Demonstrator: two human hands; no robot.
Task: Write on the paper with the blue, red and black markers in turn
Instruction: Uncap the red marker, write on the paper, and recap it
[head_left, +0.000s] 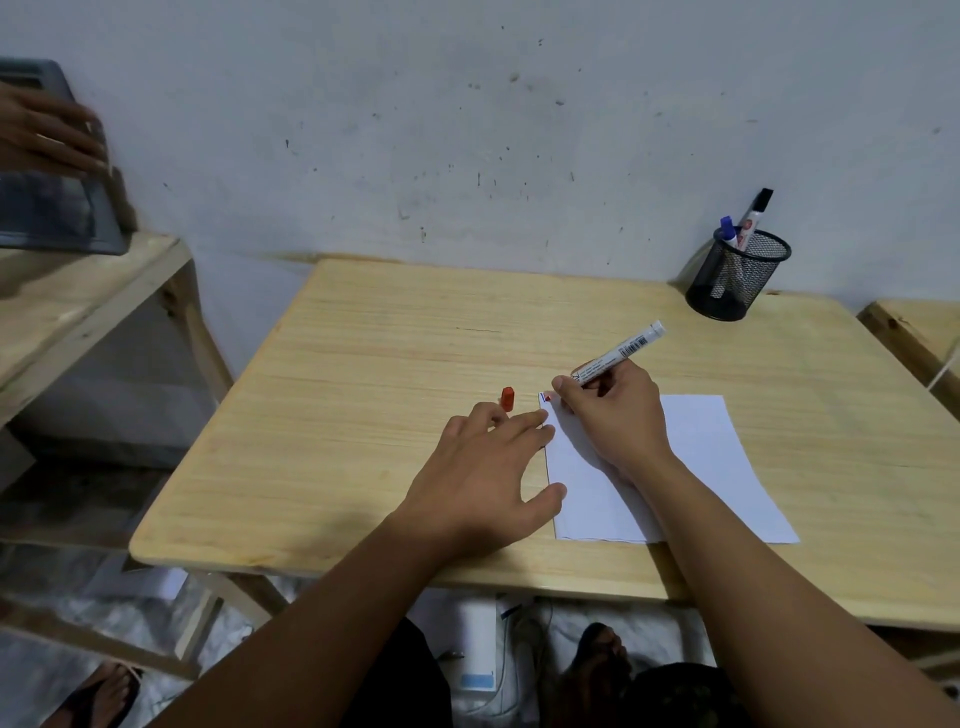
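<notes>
Wooden tabletop (415, 332), pale grain, set against a scuffed wall along its 12 o'clock edge. White paper (717, 467) lies on the right half, near edge just short of the tabletop's 6 o'clock rim, left edge running roughly straight up the middle.

Right hand (613, 410) closed around a marker (621, 353), white barrel angled up toward 1 o'clock, tip down at the paper's top-left corner. Small red and blue marks (544, 397) show at that corner. Heel of the hand and forearm rest across the sheet.

Left hand (488, 467) open, flat, fingers spread, holding nothing; fingertips touch the paper's left edge, thumb near its lower left. Red cap (507, 397) lies on the bare wood just beyond the left fingertips, at about 11 o'clock from the hand, apart from the paper.

Black mesh pen cup (737, 275) stands at the tabletop's far right corner, 1 o'clock from the paper, well apart from it. Inside: blue marker (728, 231) and black marker (753, 213), both leaning.

Open room: the whole left half and far band of the tabletop is bare wood. Right of the paper, a clear strip runs to the rim.

Off the tabletop at 9 o'clock, a wooden shelf (78, 291) with a dark tray (57, 218), another person's hand (47, 130) on it, blurred.
</notes>
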